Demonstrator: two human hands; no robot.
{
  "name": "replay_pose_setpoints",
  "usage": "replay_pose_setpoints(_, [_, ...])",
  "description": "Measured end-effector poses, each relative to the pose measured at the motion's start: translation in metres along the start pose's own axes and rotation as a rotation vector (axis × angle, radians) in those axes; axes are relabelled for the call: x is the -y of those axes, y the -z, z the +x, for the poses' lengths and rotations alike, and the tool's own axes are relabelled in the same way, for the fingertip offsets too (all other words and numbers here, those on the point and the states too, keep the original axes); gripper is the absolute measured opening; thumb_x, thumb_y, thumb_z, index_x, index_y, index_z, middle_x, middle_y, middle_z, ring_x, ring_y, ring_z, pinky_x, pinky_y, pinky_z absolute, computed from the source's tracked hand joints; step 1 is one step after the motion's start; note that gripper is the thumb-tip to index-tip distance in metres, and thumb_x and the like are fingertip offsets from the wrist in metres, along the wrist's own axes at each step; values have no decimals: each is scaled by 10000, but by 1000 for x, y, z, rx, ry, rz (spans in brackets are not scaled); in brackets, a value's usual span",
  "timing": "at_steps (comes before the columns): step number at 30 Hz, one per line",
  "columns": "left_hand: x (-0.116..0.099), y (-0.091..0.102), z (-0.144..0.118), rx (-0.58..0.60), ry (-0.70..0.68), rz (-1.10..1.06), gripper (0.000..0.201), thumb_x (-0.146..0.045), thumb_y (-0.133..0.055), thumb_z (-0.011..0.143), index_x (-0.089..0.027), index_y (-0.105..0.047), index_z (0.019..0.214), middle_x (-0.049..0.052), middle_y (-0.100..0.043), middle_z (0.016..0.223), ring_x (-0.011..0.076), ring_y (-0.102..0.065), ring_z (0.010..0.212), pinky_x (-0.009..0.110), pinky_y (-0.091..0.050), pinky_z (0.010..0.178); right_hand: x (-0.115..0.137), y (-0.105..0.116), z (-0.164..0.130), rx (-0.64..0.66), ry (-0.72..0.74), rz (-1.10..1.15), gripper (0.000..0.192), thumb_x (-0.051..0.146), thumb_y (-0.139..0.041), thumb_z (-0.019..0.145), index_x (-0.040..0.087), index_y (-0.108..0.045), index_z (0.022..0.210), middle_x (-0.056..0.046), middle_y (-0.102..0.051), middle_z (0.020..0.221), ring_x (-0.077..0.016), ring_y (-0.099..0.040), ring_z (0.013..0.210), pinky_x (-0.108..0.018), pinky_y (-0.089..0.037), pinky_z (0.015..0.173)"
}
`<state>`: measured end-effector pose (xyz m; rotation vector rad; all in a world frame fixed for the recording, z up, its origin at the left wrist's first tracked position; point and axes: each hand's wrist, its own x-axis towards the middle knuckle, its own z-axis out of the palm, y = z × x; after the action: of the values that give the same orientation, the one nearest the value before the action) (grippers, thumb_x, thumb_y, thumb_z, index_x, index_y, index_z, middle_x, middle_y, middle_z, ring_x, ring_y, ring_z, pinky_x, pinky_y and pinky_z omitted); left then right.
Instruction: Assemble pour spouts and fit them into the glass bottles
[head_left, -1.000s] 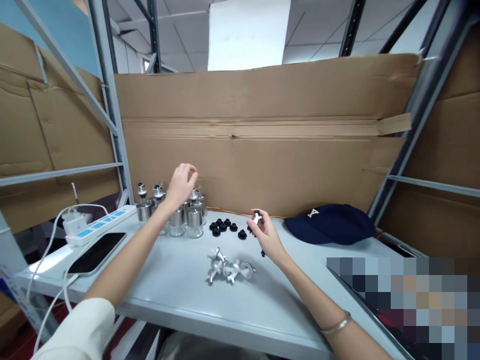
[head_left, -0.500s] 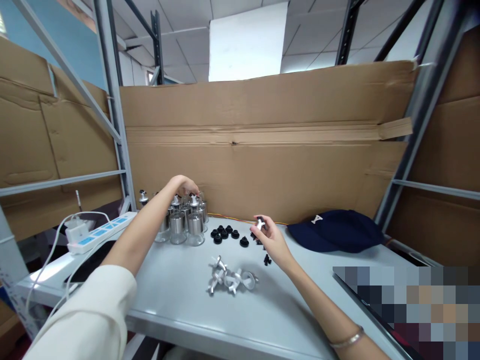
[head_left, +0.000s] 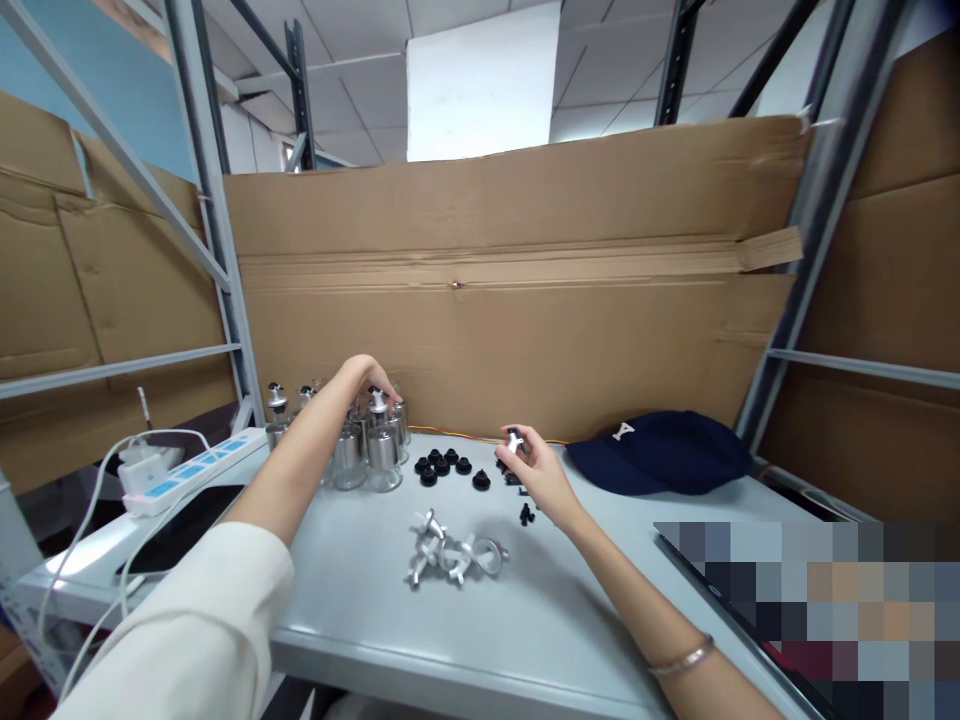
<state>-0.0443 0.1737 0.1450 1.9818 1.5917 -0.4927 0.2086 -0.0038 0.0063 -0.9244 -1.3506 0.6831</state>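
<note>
My left hand (head_left: 364, 378) reaches over a cluster of small glass bottles with silver collars (head_left: 371, 445) at the back of the grey table (head_left: 360, 600), its fingers touching the top of one of them. My right hand (head_left: 534, 465) hovers just above the table and pinches a small silver pump part (head_left: 514, 441). Several black round caps (head_left: 448, 465) lie between the two hands. A heap of silver pump parts (head_left: 451, 553) rests nearer to me. A tiny black piece (head_left: 526, 515) lies beside my right wrist.
A navy cap (head_left: 660, 452) lies at the back right. A white power strip (head_left: 191, 463) with a charger and a dark phone (head_left: 180, 517) sit at the left. A cardboard wall (head_left: 525, 300) closes the back. A blurred patch (head_left: 810, 590) covers the right front.
My left hand came down from above the bottles onto their tops. My right hand stayed in place with the silver part. The view shifted slightly.
</note>
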Motion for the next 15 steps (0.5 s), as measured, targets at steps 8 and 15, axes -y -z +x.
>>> replay_pose_setpoints(8, [-4, -2, 5, -27, -11, 104, 422, -539, -782, 398, -189, -693, 617, 103, -628, 612, 260, -592, 633, 413, -513, 579, -3, 6, 4, 14, 4, 1, 449, 502, -662, 665, 203, -507, 962, 17, -542, 700, -131, -529, 601, -282, -492, 553])
replay_pose_setpoints(15, [0, -8, 7, -237, -34, 68, 354, -457, -728, 588, -120, -712, 696, 57, -588, 539, 194, -561, 555, 360, -518, 548, -2, 7, 3, 11, -9, 14, 451, 494, -670, 654, 199, -504, 951, 12, -549, 724, -131, -544, 617, -275, -489, 563])
